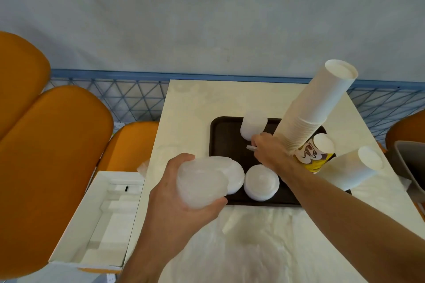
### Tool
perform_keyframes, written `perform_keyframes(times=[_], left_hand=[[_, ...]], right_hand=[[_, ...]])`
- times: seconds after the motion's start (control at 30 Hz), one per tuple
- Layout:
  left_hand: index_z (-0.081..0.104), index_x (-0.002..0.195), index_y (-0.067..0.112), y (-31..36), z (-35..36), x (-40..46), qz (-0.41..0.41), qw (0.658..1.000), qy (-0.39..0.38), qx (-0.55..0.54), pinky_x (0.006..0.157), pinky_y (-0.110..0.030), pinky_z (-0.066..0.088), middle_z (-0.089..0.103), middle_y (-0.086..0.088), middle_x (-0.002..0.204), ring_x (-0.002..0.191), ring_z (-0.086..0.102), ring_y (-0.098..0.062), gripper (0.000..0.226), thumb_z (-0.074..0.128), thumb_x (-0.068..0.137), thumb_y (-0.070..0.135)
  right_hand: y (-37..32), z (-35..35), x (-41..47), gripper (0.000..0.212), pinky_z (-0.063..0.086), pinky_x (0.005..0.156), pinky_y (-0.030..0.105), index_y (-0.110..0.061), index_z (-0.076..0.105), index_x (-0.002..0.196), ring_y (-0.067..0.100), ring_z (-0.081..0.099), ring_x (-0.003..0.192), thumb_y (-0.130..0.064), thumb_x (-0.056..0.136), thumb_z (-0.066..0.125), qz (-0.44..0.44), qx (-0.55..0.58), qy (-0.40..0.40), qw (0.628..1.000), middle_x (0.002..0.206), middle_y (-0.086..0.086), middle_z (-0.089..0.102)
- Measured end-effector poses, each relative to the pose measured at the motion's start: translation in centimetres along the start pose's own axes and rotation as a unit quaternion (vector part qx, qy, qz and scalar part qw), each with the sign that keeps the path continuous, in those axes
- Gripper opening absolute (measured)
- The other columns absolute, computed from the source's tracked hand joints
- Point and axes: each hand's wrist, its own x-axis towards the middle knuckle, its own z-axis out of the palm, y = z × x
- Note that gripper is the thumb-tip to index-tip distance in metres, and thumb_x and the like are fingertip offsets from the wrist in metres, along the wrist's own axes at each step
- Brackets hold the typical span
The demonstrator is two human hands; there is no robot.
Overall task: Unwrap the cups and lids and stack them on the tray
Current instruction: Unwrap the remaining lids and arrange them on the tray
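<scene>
A dark tray (224, 138) lies on the cream table. My left hand (170, 190) grips a stack of clear lids (201, 182) over the tray's near left corner. My right hand (268, 151) reaches over the tray's middle and pinches a thin white lid (251, 148) next to a frosted lid stack (251, 125) at the back. Another white lid stack (261, 182) stands at the tray's front. A tall leaning stack of white paper cups (315, 108) rises at the right, with a printed cup stack (316, 154) and a further white cup stack (351, 169) beside it.
Crumpled clear plastic wrap (248, 241) covers the near table. An open white box (101, 216) with foam inserts sits to the left of the table. Orange chairs (46, 156) stand at the left, a blue wire fence (119, 96) runs behind, and a grey bin (411, 163) is at the right.
</scene>
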Motion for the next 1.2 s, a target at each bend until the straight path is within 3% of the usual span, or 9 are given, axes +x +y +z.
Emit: perform_keyframes(times=[0.23, 0.4, 0.5, 0.6, 0.77, 0.9, 0.97, 1.1, 1.2], left_hand=[[0.041, 0.112, 0.05, -0.9, -0.2, 0.4, 0.001, 1.0, -0.012, 0.001, 0.069, 0.01, 0.032, 0.032, 0.057, 0.103, 0.105, 0.033, 0.031, 0.081, 0.095, 0.053, 0.039], [0.039, 0.113, 0.051, -1.4, -0.2, 0.5, 0.009, 1.0, -0.017, 0.017, 0.07, 0.009, 0.034, 0.032, 0.057, 0.104, 0.106, 0.033, 0.029, 0.082, 0.094, 0.052, 0.043], [0.035, 0.114, 0.06, -1.4, 0.1, 0.6, 0.017, 0.999, -0.022, 0.031, 0.067, 0.004, 0.039, 0.035, 0.054, 0.109, 0.109, 0.036, 0.026, 0.085, 0.092, 0.053, 0.048], [0.029, 0.114, 0.067, -1.5, 0.8, 0.7, 0.017, 0.999, -0.027, 0.037, 0.076, -0.005, 0.041, 0.043, 0.044, 0.113, 0.109, 0.045, 0.015, 0.084, 0.086, 0.054, 0.058], [0.03, 0.111, 0.061, -1.1, 2.4, 1.0, 0.009, 0.998, -0.04, 0.054, 0.09, -0.019, 0.048, 0.043, 0.033, 0.107, 0.1, 0.052, -0.003, 0.076, 0.084, 0.058, 0.062], [0.031, 0.117, 0.068, -1.0, 3.0, 1.1, 0.015, 1.0, -0.01, 0.018, 0.1, -0.026, 0.042, 0.046, 0.02, 0.112, 0.111, 0.054, -0.012, 0.073, 0.074, 0.059, 0.076], [0.034, 0.115, 0.056, -0.7, 2.9, 0.9, -0.007, 0.999, -0.047, 0.014, 0.103, -0.02, 0.04, 0.044, 0.021, 0.116, 0.114, 0.052, -0.009, 0.068, 0.083, 0.068, 0.054], [0.038, 0.112, 0.056, -0.2, 2.5, 0.6, -0.006, 0.999, -0.035, 0.021, 0.08, -0.008, 0.043, 0.051, 0.033, 0.106, 0.103, 0.054, 0.003, 0.076, 0.091, 0.058, 0.047], [0.037, 0.111, 0.058, 0.2, 2.2, 0.4, 0.0, 0.999, -0.033, 0.017, 0.071, -0.004, 0.043, 0.047, 0.038, 0.108, 0.105, 0.049, 0.011, 0.079, 0.092, 0.056, 0.044]], right_hand=[[0.2, 1.0, 2.2, 0.04, 0.057, 0.091, 0.033, -0.011, 0.064, 0.125, 0.023, 0.067, 0.104, -0.029, 0.09, 0.075, 0.015, 0.03, -0.088, 0.996, 0.119, 0.008, 0.067], [-0.5, -2.5, 0.6, 0.02, 0.05, 0.086, 0.026, -0.011, 0.069, 0.116, 0.02, 0.064, 0.103, -0.017, 0.101, 0.057, 0.003, 0.131, -0.051, 0.99, 0.119, 0.007, 0.068], [-2.2, -6.2, -3.1, 0.012, 0.052, 0.077, 0.023, -0.026, 0.07, 0.109, 0.01, 0.065, 0.09, -0.025, 0.099, 0.063, -0.019, 0.339, -0.009, 0.941, 0.111, -0.004, 0.071], [-4.3, -9.6, -8.4, 0.025, 0.057, 0.079, 0.023, -0.035, 0.068, 0.114, 0.007, 0.067, 0.097, -0.032, 0.09, 0.074, -0.095, 0.476, -0.061, 0.872, 0.112, -0.016, 0.068], [-5.2, -11.8, -13.9, 0.054, 0.05, 0.097, 0.019, -0.043, 0.063, 0.12, -0.003, 0.05, 0.125, -0.04, 0.072, 0.088, -0.25, 0.346, -0.076, 0.901, 0.128, -0.03, 0.055], [-4.9, -11.1, -14.7, 0.04, 0.054, 0.097, 0.031, -0.033, 0.072, 0.115, 0.004, 0.059, 0.12, -0.037, 0.078, 0.086, -0.244, 0.365, -0.052, 0.897, 0.122, -0.02, 0.066], [-4.5, -10.9, -14.9, 0.032, 0.056, 0.096, 0.03, -0.029, 0.074, 0.115, 0.005, 0.064, 0.114, -0.031, 0.083, 0.082, -0.237, 0.38, -0.038, 0.893, 0.117, -0.018, 0.07], [-4.0, -10.7, -15.3, 0.016, 0.055, 0.083, 0.02, -0.026, 0.074, 0.109, 0.005, 0.07, 0.095, -0.022, 0.094, 0.068, -0.221, 0.438, 0.017, 0.871, 0.098, -0.017, 0.074], [-3.7, -10.6, -15.3, 0.02, 0.058, 0.069, 0.031, -0.025, 0.067, 0.113, 0.019, 0.071, 0.08, -0.014, 0.098, 0.061, -0.163, 0.565, 0.088, 0.804, 0.091, 0.0, 0.075]])
